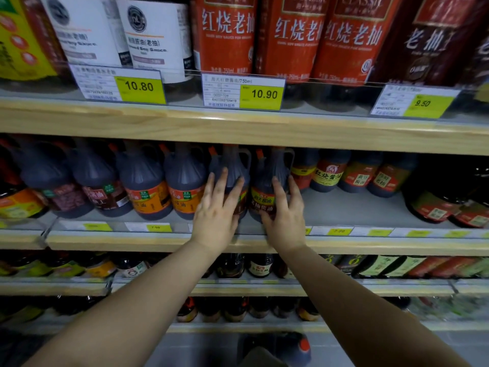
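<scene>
**2 hands on 2 soy sauce jugs at the middle shelf**

Both arms reach forward to the middle shelf (158, 241), where 2 dark, handled jugs stand side by side near its front edge, about midway along it.

The left hand (215, 213) lies flat against the front of the left jug (232, 165). Its fingers (223, 178) are straight and spread, pressing on the dark shoulder of the jug without closing round it.

The right hand (287, 218) holds the right jug (264, 200), which carries a yellow and red label. Its fingers (293, 186) run up the jug's right side, and the thumb crosses the lower front, so the hand clasps the body. The 2 jugs stand just beside each other, both upright.

To the left along the same shelf stands a row of similar jugs (148, 186) with orange labels. To the right, set further back from the front edge, are smaller bottles (328, 173).

The upper shelf (185, 125) carries tall red bottles (227, 35), and a price tag (243, 92) reading 10.90 is clipped to its front edge.
</scene>
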A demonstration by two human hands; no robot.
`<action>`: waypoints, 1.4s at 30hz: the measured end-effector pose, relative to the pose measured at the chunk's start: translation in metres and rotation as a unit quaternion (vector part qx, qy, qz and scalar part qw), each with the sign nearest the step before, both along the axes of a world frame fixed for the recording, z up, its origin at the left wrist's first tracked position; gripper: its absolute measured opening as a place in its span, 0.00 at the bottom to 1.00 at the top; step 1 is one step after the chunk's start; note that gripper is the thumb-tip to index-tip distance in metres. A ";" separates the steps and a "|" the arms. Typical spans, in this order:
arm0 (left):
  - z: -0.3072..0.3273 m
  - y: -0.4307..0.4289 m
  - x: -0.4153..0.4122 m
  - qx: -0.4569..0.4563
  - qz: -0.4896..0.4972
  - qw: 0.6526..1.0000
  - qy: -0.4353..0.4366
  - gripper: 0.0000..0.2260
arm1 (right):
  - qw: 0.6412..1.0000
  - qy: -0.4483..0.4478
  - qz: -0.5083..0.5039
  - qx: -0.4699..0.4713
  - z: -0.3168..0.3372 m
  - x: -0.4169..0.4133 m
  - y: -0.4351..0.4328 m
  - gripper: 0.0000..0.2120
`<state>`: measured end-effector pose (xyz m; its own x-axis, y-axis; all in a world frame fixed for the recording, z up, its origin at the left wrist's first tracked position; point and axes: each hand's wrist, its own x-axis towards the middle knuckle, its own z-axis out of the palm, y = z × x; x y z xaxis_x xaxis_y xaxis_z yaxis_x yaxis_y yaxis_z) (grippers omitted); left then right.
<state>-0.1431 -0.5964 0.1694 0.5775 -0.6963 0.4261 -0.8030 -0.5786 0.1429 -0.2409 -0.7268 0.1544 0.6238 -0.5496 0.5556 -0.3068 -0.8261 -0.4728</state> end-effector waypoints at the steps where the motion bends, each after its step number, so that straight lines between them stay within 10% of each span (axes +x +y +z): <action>1: 0.003 0.005 -0.001 0.016 -0.012 1.000 0.009 0.43 | 1.000 0.016 -0.011 -0.011 0.002 -0.001 0.003 0.40; 13: 0.019 0.210 -0.009 0.245 0.112 0.945 0.187 0.41 | 0.964 0.258 0.055 -0.011 0.025 0.013 0.168 0.45; 42: -0.065 0.558 -0.072 0.123 0.520 0.731 0.425 0.40 | 0.729 0.432 0.522 -0.097 -0.056 0.117 0.526 0.43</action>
<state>-0.2154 -0.0380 0.1043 0.8323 0.3115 -0.4586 0.4070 -0.9050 0.1239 -0.1237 -0.2009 0.0985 0.8092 0.5117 -0.2887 0.4224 -0.8482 -0.3195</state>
